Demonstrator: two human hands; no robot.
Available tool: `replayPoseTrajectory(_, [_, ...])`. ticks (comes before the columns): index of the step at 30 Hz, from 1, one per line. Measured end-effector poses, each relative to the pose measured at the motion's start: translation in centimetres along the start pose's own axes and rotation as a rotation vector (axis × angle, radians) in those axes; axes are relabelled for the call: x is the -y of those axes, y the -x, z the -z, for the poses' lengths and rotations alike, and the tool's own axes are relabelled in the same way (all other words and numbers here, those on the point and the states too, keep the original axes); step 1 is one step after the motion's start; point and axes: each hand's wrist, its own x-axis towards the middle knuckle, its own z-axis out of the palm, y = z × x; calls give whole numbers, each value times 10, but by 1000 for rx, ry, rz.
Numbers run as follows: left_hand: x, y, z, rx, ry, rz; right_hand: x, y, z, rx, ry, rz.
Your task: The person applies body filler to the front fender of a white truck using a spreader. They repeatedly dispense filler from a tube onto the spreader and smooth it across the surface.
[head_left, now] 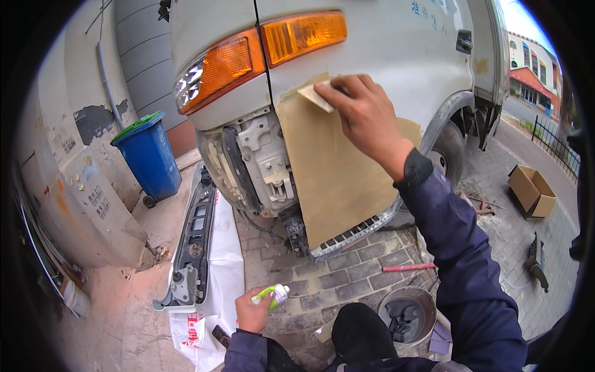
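Observation:
My right hand (370,118) pinches a cream-coloured flat piece (317,98) between thumb and fingers. That piece rests at the upper edge of a large tan filler patch (331,173) on the white truck's corner panel (378,62), just below the orange indicator lamp (304,36). Low over the paving, my left hand (252,312) is closed around a small green-and-white tube (270,295) with a white cap. The hand hides part of the tube. An orange-and-clear headlamp (220,71) sits left of the patch, above exposed metal brackets (266,149).
A removed bumper (197,242) lies on a white sack (224,260) at left. Near my knees stands a bucket (427,310) with dark contents; a red-handled tool (409,267) lies behind it. A blue bin (149,158) stands by the wall, a cardboard box (532,192) at far right.

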Motion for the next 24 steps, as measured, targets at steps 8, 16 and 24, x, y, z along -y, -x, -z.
replayPoseTrajectory(8, [-3, -3, 1, 14, 24, 51, 24, 20, -12, 133, -22, 78])
replayPoseTrajectory(16, [-3, -2, 1, 34, -1, 57, -55, 49, 8, 46, -18, -101])
replayPoseTrajectory(24, [0, -3, -4, 52, 10, -11, -59, 98, -28, -28, -2, -140])
